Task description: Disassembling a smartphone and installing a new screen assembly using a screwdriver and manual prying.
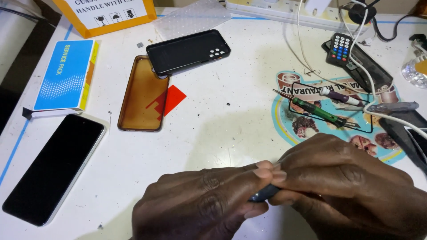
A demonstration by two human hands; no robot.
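1. Smartphone (52,168), dark screen up, lies at the far left of the white table (222,133), set at a slant, well apart from my hands.
2. Blue and white box (63,74) sits just above the phone; an orange-edged carton (104,15) stands behind it at the table's far edge.
3. Translucent brown phone case (143,93) lies open side up, overlapping a red card (171,100). A black phone case (187,51) with camera cut-outs rests across the brown case's upper end.
4. My left hand (200,202) is at the bottom centre, fingers curled closed, thumb and forefinger pinched on a small dark tool (263,194).
5. That tool sits between both hands, low in the centre, raised off the table or resting on it; I cannot tell which. Most of it is hidden.
6. My right hand (351,182) is closed likewise, fingertips meeting the left's on the same tool.
7. Green-handled screwdriver (316,110) lies on a round printed mat (289,129) beyond my right hand, a purple-handled one (340,96) just behind it.
8. Small remote control (340,49) and white cables (360,66) occupy the upper right.
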